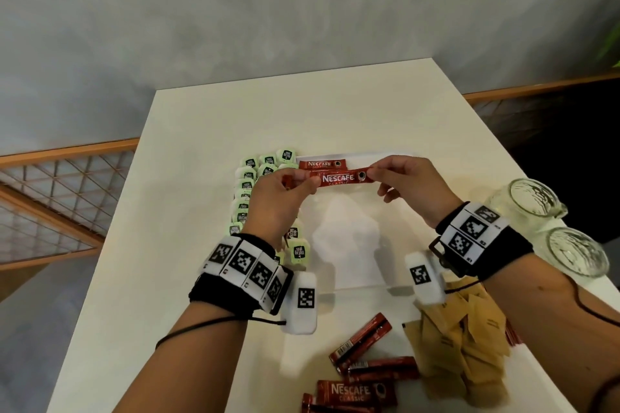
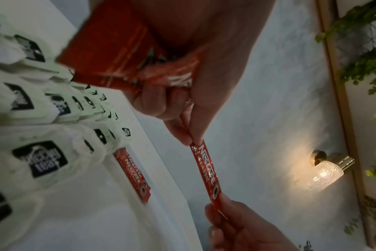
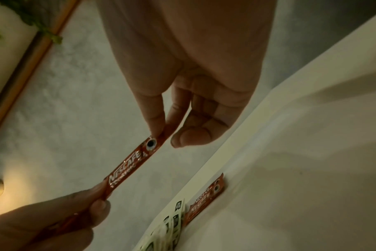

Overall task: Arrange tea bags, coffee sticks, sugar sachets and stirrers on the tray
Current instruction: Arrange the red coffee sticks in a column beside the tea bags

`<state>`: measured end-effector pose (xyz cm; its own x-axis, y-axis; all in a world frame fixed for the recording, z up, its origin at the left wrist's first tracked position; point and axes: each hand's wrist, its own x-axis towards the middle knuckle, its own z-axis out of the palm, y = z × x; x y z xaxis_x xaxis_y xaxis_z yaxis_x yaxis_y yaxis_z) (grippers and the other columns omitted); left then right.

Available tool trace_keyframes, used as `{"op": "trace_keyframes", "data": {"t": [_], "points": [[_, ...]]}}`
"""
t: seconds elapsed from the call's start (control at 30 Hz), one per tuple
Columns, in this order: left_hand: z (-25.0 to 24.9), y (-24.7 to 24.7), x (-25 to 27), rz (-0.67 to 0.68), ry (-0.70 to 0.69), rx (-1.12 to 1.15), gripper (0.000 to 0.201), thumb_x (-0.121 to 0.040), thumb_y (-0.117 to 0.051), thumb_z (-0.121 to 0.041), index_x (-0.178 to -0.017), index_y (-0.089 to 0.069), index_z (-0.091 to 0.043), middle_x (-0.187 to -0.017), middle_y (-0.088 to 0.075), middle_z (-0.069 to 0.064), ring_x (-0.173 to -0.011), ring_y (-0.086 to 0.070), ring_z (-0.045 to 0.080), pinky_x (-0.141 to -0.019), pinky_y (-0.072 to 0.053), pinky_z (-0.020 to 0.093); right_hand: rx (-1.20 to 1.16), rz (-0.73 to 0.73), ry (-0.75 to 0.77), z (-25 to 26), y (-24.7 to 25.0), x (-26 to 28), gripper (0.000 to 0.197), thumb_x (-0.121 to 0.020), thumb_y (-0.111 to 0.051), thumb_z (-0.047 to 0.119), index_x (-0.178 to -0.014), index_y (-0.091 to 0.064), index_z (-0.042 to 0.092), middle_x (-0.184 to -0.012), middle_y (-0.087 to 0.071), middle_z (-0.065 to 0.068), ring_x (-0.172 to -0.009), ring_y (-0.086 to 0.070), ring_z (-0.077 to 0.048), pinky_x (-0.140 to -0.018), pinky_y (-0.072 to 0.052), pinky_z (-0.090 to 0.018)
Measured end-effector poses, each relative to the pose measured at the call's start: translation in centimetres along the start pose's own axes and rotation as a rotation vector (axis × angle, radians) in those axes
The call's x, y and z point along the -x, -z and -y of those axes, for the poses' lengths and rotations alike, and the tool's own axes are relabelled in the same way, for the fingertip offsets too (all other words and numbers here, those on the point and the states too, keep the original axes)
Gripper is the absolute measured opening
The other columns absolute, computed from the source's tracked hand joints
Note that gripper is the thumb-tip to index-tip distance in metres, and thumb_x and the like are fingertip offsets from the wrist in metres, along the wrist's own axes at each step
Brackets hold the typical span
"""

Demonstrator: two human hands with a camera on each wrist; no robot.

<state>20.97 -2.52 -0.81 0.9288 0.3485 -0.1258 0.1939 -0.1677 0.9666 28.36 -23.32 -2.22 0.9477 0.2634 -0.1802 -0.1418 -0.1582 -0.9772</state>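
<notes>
Both hands hold one red Nescafe coffee stick (image 1: 339,178) level above the far part of the white tray (image 1: 355,287). My left hand (image 1: 310,182) pinches its left end and, in the left wrist view, also grips a bundle of more red sticks (image 2: 118,56) in the palm. My right hand (image 1: 374,174) pinches the right end (image 3: 161,130) between thumb and forefinger. Another coffee stick (image 1: 322,164) lies flat along the tray's far rim. Green-white tea bags (image 1: 248,184) are lined up down the tray's left side, partly hidden by my left hand.
Loose coffee sticks (image 1: 362,362) lie on the white table (image 1: 188,178) near its front edge, beside a heap of brown sugar sachets (image 1: 463,339). Two glass jars (image 1: 533,198) (image 1: 577,251) stand at the table's right edge.
</notes>
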Motion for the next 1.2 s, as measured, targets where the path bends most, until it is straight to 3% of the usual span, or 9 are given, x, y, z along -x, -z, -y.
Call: {"op": "trace_keyframes", "data": {"t": [0.1,0.2,0.27,0.43,0.57,0.73,0.9,1.2], "points": [[0.1,0.2,-0.1,0.01,-0.021,-0.042,0.009,-0.088,-0.07,-0.02,-0.089,-0.073,-0.012,-0.067,-0.064,-0.007,-0.047,-0.05,-0.006,-0.048,-0.037,0.008,0.082,0.077,-0.077,-0.1,0.6,-0.4,0.011,-0.089,-0.066,0.011,-0.092,-0.071,0.002,-0.079,-0.069,-0.003,-0.062,-0.057,-0.012,-0.055,-0.049,-0.023],[0.2,0.9,-0.5,-0.085,-0.032,-0.07,0.01,-0.09,-0.066,-0.024,-0.098,-0.071,-0.021,-0.076,-0.066,-0.005,-0.06,-0.054,0.003,-0.058,-0.044,0.016,0.156,0.095,-0.162,-0.8,1.0,-1.0,0.009,-0.09,-0.066,0.012,-0.09,-0.071,0.005,-0.077,-0.069,-0.002,-0.06,-0.058,-0.011,-0.054,-0.048,-0.021],[0.2,1.7,-0.9,-0.152,-0.005,-0.032,0.014,-0.09,-0.065,-0.025,-0.104,-0.069,-0.024,-0.074,-0.063,-0.006,-0.055,-0.049,0.005,-0.058,-0.042,0.023,0.224,0.087,-0.217,-1.7,1.0,-1.5,0.008,-0.089,-0.066,0.012,-0.088,-0.072,0.007,-0.076,-0.069,-0.003,-0.059,-0.058,-0.011,-0.052,-0.047,-0.02],[0.3,2.5,-1.5,-0.168,0.033,-0.019,0.013,-0.091,-0.063,-0.024,-0.103,-0.067,-0.024,-0.079,-0.064,-0.003,-0.04,-0.042,0.001,-0.048,-0.036,0.02,0.287,-0.007,-0.256,-3.3,-0.6,-3.6,0.007,-0.086,-0.069,0.007,-0.093,-0.068,0.006,-0.075,-0.069,-0.009,-0.055,-0.055,-0.015,-0.048,-0.047,-0.022],[1.2,2.3,-1.4,-0.144,0.068,-0.009,0.013,-0.093,-0.059,-0.022,-0.102,-0.068,-0.022,-0.077,-0.063,-0.005,-0.047,-0.04,0.008,-0.051,-0.035,0.024,0.292,-0.095,-0.242,-3.8,-2.3,-5.2,0.017,-0.083,-0.074,0.011,-0.095,-0.062,0.01,-0.085,-0.072,-0.015,-0.055,-0.056,-0.016,-0.054,-0.049,-0.029],[1.8,2.8,-1.3,-0.115,0.093,-0.011,0.02,-0.097,-0.049,-0.015,-0.104,-0.067,-0.021,-0.078,-0.062,-0.006,-0.041,-0.035,0.007,-0.041,-0.031,0.02,0.32,-0.113,-0.225,-3.6,-3.5,-6.2,0.026,-0.081,-0.076,0.016,-0.099,-0.058,0.012,-0.087,-0.07,-0.013,-0.056,-0.057,-0.017,-0.056,-0.051,-0.031],[2.3,3.4,-1.7,-0.134,0.089,-0.018,0.02,-0.096,-0.049,-0.016,-0.097,-0.068,-0.024,-0.074,-0.062,-0.008,-0.047,-0.036,0.011,-0.048,-0.033,0.025,0.325,-0.125,-0.246,-3.4,-3.7,-6.6,0.027,-0.08,-0.077,0.016,-0.1,-0.059,0.012,-0.085,-0.068,-0.012,-0.058,-0.057,-0.018,-0.059,-0.054,-0.033],[2.7,2.7,-2.1,-0.135,0.133,0.084,0.024,-0.102,-0.042,-0.023,-0.102,-0.066,-0.018,-0.08,-0.062,-0.004,-0.045,-0.04,0.007,-0.047,-0.035,0.024,0.347,-0.119,-0.257,-3.0,-3.7,-6.6,0.027,-0.082,-0.076,0.017,-0.101,-0.059,0.01,-0.086,-0.064,-0.01,-0.055,-0.056,-0.017,-0.049,-0.051,-0.027]]}}
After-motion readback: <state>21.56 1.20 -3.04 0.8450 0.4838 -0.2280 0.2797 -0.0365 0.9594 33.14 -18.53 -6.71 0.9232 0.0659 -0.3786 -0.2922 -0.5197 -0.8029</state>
